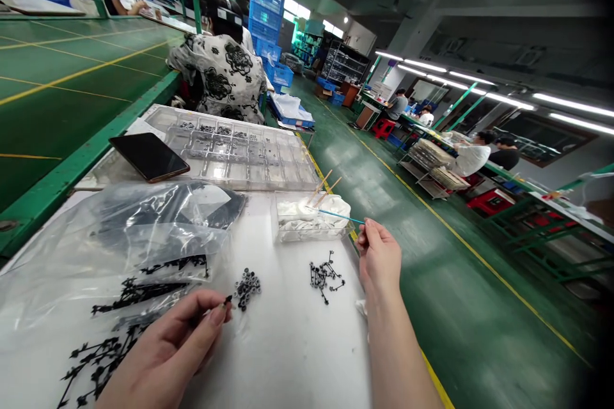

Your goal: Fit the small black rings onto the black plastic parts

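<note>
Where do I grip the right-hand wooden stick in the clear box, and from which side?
Best pinch the wooden stick near its upper end, probably from above and right: that end juts above the clear box, leaning right, while the lower end meets the white contents. The right hand holds the blue stick, so set that down first.

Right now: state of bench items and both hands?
Left hand: pinching a small black part
Right hand: holding blue stick
Blue stick: tip in or over white material
Clear tub: open, white material inside
Phone: screen dark
Compartment tray: partly filled
Plastic bag: lying crumpled
Small rings: heaped loose
Black branched pieces: loose cluster
</note>
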### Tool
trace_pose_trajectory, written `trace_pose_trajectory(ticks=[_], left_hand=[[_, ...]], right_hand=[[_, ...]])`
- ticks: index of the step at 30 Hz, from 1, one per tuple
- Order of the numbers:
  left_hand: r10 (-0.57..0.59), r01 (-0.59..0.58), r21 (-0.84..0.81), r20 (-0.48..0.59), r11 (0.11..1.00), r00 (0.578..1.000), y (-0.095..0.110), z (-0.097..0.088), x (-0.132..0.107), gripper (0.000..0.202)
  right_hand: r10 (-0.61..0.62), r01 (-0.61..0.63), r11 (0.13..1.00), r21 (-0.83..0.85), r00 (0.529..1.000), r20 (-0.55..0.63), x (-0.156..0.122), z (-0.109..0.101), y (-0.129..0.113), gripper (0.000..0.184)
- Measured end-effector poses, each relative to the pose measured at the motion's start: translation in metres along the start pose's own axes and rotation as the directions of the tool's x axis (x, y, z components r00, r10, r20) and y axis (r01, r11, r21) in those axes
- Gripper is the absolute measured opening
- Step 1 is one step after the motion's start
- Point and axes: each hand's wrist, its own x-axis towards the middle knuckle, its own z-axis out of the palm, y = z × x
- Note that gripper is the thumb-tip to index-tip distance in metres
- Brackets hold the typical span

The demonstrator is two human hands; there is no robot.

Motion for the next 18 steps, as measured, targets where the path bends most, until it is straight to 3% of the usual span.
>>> trace_pose_trajectory(ticks=[9, 18], left_hand=[[0.033, -0.033, -0.001, 0.058, 0.999, 0.998, 0.001, -0.001, 0.000, 0.056], [0.021, -0.021, 0.012, 0.040, 1.000, 0.999, -0.007, -0.003, 0.001, 0.053]], right_hand=[[-0.093, 0.093, 0.995, -0.021, 0.996, -0.003, 0.000, -0.005, -0.003, 0.055], [-0.201, 0.204, 0.967, -0.150, 0.979, 0.037, -0.002, -0.013, 0.003, 0.049]])
